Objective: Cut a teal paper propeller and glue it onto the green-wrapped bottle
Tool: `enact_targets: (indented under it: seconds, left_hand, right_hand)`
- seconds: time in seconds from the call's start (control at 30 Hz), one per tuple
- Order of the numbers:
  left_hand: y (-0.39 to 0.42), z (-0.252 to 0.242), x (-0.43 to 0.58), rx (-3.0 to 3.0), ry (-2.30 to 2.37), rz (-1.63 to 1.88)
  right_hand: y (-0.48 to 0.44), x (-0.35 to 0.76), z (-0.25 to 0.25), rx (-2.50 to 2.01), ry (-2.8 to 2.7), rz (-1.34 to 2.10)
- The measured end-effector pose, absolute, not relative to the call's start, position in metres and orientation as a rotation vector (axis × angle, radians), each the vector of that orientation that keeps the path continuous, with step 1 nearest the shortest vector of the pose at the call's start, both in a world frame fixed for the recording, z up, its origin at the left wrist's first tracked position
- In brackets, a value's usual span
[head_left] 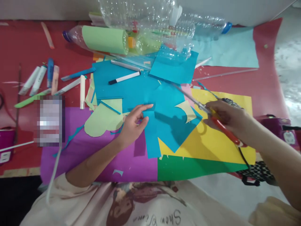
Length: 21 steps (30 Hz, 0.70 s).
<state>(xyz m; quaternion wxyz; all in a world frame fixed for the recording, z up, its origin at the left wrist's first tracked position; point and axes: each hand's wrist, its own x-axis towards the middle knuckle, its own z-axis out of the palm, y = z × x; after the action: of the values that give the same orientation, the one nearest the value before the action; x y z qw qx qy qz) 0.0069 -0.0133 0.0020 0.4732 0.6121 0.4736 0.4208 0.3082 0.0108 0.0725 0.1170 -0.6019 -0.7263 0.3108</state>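
Several paper sheets overlap on the red table [265, 91]: purple [77, 150], yellow [211, 141], green [188, 168]. Clear bottles [141, 18] lie at the far edge, out of the working area. The blue sheet [169, 125] rests on top at centre. The left hand [134, 125] pinches its left edge, likely to keep it steady. The right hand [228, 117], well apart, is closed round the red handles of the scissors [195, 102], tips over the blue sheet. The blades are blurred, gap unclear. Markers [39, 80] lie far left.
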Motion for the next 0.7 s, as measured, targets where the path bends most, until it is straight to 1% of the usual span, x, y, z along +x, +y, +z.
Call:
enact_targets:
  seconds: [0.07,0.13,0.2,0.37,0.7]
  left_hand:
    - [-0.014,0.002,0.006,1.492,1.144,1.021]
    - [-0.014,0.003,0.006,1.495,1.122,1.011]
    - [-0.014,0.003,0.005,1.515,1.113,1.002]
    - [-0.014,0.001,0.004,1.613,1.097,0.977]
    - [-0.017,0.003,0.005,1.660,0.995,0.848]
  right_hand:
    - [0.007,0.313,0.071,-1.743,-2.348,0.813]
    - [0.002,0.316,0.071,-1.682,-2.501,0.792]
    - [-0.001,0.316,0.070,-1.619,-2.609,0.761]
    - [-0.002,0.311,0.066,-1.566,-2.776,0.549]
    - [0.003,0.290,0.063,-1.497,-2.858,0.719]
